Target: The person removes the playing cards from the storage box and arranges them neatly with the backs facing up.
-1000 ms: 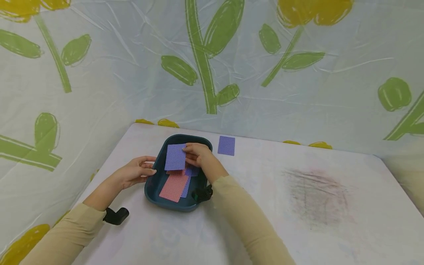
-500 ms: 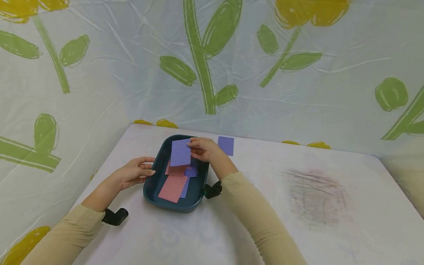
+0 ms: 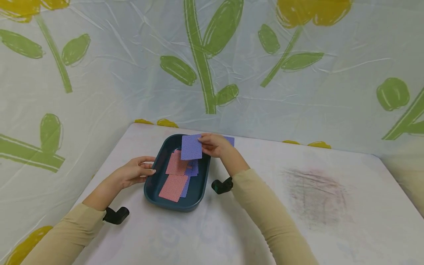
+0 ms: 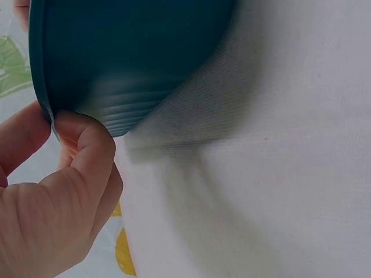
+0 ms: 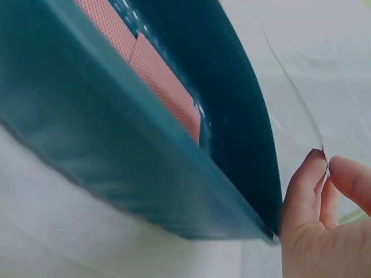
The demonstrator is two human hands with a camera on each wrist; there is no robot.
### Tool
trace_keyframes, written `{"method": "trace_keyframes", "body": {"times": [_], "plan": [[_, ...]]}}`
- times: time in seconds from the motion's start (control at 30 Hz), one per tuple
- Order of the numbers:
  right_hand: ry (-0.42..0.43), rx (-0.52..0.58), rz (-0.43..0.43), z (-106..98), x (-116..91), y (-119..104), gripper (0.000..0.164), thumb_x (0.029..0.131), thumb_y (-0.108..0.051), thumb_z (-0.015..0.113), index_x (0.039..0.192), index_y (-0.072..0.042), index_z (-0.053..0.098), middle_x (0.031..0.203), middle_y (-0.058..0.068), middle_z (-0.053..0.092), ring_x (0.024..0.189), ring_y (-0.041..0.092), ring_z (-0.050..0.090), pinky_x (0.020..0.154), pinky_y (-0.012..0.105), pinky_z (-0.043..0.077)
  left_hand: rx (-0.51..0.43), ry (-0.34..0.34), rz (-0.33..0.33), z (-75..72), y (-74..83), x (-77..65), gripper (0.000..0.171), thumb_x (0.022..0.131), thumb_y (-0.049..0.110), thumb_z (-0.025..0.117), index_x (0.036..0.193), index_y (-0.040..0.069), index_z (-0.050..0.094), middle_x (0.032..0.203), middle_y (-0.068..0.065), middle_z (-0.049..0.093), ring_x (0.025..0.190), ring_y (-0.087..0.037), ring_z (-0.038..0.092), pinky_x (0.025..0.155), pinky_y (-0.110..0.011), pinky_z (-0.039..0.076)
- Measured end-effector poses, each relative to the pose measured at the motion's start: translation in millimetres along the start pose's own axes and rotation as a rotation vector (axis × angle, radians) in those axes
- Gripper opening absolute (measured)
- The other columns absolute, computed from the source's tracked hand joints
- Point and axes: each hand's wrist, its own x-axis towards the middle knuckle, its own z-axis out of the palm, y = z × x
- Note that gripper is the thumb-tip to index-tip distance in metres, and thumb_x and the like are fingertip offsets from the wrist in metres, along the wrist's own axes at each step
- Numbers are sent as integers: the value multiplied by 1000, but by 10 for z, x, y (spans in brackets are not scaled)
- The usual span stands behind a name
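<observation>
My right hand [image 3: 215,144] pinches a blue-backed playing card [image 3: 191,147] at its edge, above the far right rim of a dark teal plastic tray [image 3: 195,200]. In the right wrist view the card shows nearly edge-on between thumb and fingers. My left hand [image 4: 64,197] grips the tray's left rim between thumb and fingers. Inside the tray lie red-backed cards [image 3: 173,187] and blue-backed cards [image 3: 186,187], partly overlapping. Another blue-backed card [image 3: 230,141] rests on the table behind the right hand, mostly hidden by it.
A white cloth covers the table [image 3: 258,206], with a dark smudged patch [image 3: 318,198] to the right. Behind stands a pale sheet [image 3: 139,84] printed with green leaves and yellow flowers. Black wrist cameras [image 3: 116,215] hang below both sleeves.
My right hand has carried the blue-backed card rightward and back, from over the tray's middle to its far right rim, uncovering more red-backed cards. The left hand stays at the rim.
</observation>
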Motion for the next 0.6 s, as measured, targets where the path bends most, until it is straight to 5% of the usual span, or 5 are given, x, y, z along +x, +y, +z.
{"method": "trace_keyframes", "body": {"times": [0.03,0.33,0.6], "plan": [[41,-4,8,44,-141,-44,35,89,1,57,123,-8,54,89,4,55,77,14,54,62,21,46,0,1,-1,2,6,-1,61,91,1,56,142,-5,23,96,-6,47,83,-13,53,73,-25,48],[31,24,21,-188,-243,-187,22,90,1,55,107,-12,55,96,5,52,78,14,53,56,20,47,-12,1,-4,-5,17,-2,61,91,0,56,142,-6,23,94,-5,49,83,-13,54,73,-26,48],[36,57,32,-430,-283,-258,36,89,4,52,121,-12,52,103,6,49,84,16,52,58,21,48,-8,-6,-4,-2,9,-7,61,91,0,55,142,-5,22,95,-6,47,84,-13,54,74,-26,48]]}}
